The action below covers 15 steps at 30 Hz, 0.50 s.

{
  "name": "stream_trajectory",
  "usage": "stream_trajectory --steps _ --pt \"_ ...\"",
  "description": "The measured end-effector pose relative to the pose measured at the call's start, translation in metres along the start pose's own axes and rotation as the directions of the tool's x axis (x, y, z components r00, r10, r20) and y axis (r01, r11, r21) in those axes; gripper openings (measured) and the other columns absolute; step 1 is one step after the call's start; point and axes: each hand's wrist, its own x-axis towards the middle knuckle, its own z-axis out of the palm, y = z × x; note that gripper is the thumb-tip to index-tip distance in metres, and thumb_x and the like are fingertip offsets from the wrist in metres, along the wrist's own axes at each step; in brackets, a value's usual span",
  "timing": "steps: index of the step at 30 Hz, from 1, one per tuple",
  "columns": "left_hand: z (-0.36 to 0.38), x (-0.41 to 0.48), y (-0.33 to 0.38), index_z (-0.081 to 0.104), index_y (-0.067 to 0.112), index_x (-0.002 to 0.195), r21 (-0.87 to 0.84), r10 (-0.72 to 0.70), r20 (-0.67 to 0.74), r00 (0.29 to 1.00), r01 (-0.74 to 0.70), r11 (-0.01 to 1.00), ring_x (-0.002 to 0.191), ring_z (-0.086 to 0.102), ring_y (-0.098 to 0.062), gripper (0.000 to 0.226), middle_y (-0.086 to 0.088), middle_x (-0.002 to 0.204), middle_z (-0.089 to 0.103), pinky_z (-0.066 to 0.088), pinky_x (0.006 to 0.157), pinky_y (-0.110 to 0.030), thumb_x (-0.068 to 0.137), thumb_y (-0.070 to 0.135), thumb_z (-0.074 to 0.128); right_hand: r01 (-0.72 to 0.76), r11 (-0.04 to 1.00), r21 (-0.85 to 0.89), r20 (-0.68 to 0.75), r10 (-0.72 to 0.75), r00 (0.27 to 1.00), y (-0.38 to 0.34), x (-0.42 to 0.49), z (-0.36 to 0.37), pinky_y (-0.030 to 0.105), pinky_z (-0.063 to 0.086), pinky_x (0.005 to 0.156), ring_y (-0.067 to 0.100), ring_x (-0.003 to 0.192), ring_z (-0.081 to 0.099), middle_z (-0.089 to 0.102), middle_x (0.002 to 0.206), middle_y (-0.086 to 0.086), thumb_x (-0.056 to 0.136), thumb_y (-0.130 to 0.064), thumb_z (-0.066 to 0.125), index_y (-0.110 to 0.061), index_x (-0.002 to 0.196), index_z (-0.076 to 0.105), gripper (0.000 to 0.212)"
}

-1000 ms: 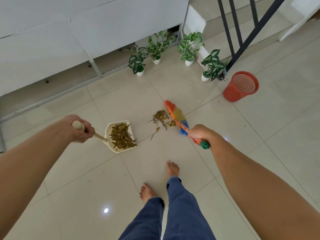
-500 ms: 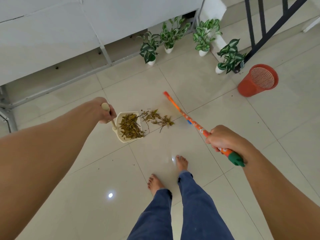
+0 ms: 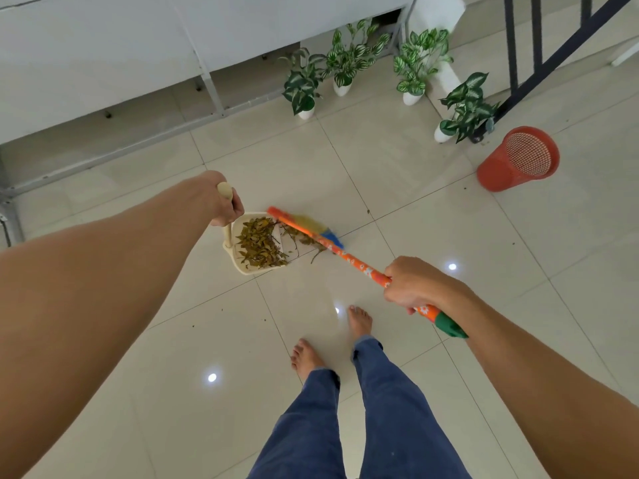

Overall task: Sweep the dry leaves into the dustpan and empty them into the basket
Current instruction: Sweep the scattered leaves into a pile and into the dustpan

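Two hands: we have both grasping tools. Our left hand point(image 3: 221, 202) is curled round the upright wooden handle of the dustpan point(image 3: 246, 270), and our right hand point(image 3: 411, 285) is clenched round the orange flowered stick of the broom point(image 3: 345, 259).
dustpan: cream, resting on the tiled floor point(image 3: 397, 160) ahead of our bare feet point(image 3: 306, 356), with its mouth turned to the right.
dry leaves point(image 3: 259, 243): most lie heaped inside the dustpan. We also see a smaller scatter of leaves and twigs point(image 3: 304, 239) on the tile right at its mouth, partly under the broom stick.
broom: slants from our right hand up and to the left. Its yellow and blue bristles point(image 3: 323, 227) look blurred and sit just beside the dustpan's mouth, and a green cap shows behind our right hand.
basket point(image 3: 511, 171): red mesh, open top towards us, on the floor well apart at the far right, near the foot of a dark railing point(image 3: 539, 46).
plants: four in white pots point(image 3: 302, 88) point(image 3: 345, 63) point(image 3: 416, 67) point(image 3: 465, 105), set along the base of a white cabinet point(image 3: 103, 46) and a wall.
legs: blue trousers point(image 3: 380, 409).
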Motion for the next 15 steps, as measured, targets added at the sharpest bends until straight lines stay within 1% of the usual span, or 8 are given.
stream_trajectory --steps 2,4,7,10,12,14,15 --pt "-0.003 0.0 -0.001 0.007 0.001 0.163 0.015 -0.009 -0.002 1.0 0.009 1.0 0.158 0.019 -0.026 0.055 -0.015 0.168 0.013 0.018 0.13 -0.033 0.113 0.014 0.024 -0.014 1.0 0.026 -0.022 0.014 1.0 0.01 -0.012 0.003 0.026 0.052 0.05 0.017 0.051 0.065 0.068 0.077 0.01 0.084 -0.013 0.053 -0.01 0.099 0.059 0.017" --pt "-0.004 0.0 0.0 0.007 0.0 0.163 0.017 -0.012 0.006 1.0 0.012 1.0 0.158 0.019 -0.027 0.055 -0.015 0.168 0.012 0.018 0.13 -0.034 0.113 0.013 0.023 -0.048 0.995 0.083 -0.069 0.054 0.996 0.021 -0.019 0.006 0.024 0.048 0.046 0.016 0.048 0.064 0.067 0.074 0.008 0.082 -0.012 0.053 -0.012 0.097 0.06 0.016" --pt "-0.006 0.001 -0.001 0.008 0.001 0.163 0.018 -0.004 0.0 1.0 0.004 1.0 0.158 0.02 -0.027 0.054 -0.015 0.168 0.013 0.019 0.13 -0.033 0.113 0.012 0.023 -0.13 0.98 0.153 -0.154 0.154 0.976 0.031 -0.012 0.004 0.02 0.042 0.043 0.014 0.044 0.062 0.066 0.063 0.006 0.079 -0.011 0.053 -0.012 0.092 0.06 0.015" --pt "-0.006 0.001 -0.004 0.008 0.001 0.163 0.009 0.013 -0.017 1.0 -0.013 1.0 0.158 0.021 -0.027 0.053 -0.015 0.168 0.013 0.019 0.13 -0.033 0.113 0.012 0.022 -0.18 0.957 0.227 -0.206 0.228 0.952 0.035 0.01 -0.007 0.018 0.036 0.04 0.013 0.039 0.057 0.062 0.049 0.003 0.077 -0.007 0.052 -0.007 0.077 0.059 0.007" --pt "-0.007 0.002 -0.006 0.007 0.001 0.163 -0.008 0.025 -0.042 0.999 -0.025 1.0 0.157 0.021 -0.027 0.053 -0.014 0.169 0.014 0.02 0.13 -0.033 0.113 0.011 0.021 -0.19 0.925 0.328 -0.178 0.259 0.949 0.038 0.026 -0.012 0.017 0.034 0.037 0.011 0.033 0.054 0.06 0.043 0.002 0.079 -0.007 0.051 -0.005 0.07 0.056 0.01" --pt "-0.01 0.004 -0.005 0.008 0.001 0.163 0.017 0.033 -0.048 0.998 -0.032 0.999 0.158 0.021 -0.027 0.054 -0.014 0.168 0.014 0.019 0.13 -0.033 0.113 0.012 0.024 -0.18 0.878 0.444 -0.106 0.251 0.962 0.038 0.036 -0.014 0.013 0.033 0.031 0.009 0.024 0.049 0.055 0.034 0.001 0.08 -0.006 0.052 -0.002 0.068 0.054 0.013" --pt "-0.013 0.007 -0.003 0.008 0.001 0.163 0.021 0.034 -0.042 0.999 -0.034 0.999 0.158 0.021 -0.026 0.055 -0.014 0.168 0.014 0.019 0.13 -0.033 0.113 0.013 0.025 -0.173 0.856 0.487 -0.067 0.235 0.97 0.036 0.039 -0.012 0.012 0.033 0.03 0.009 0.024 0.049 0.055 0.034 0.001 0.08 -0.006 0.052 -0.002 0.068 0.054 0.012"
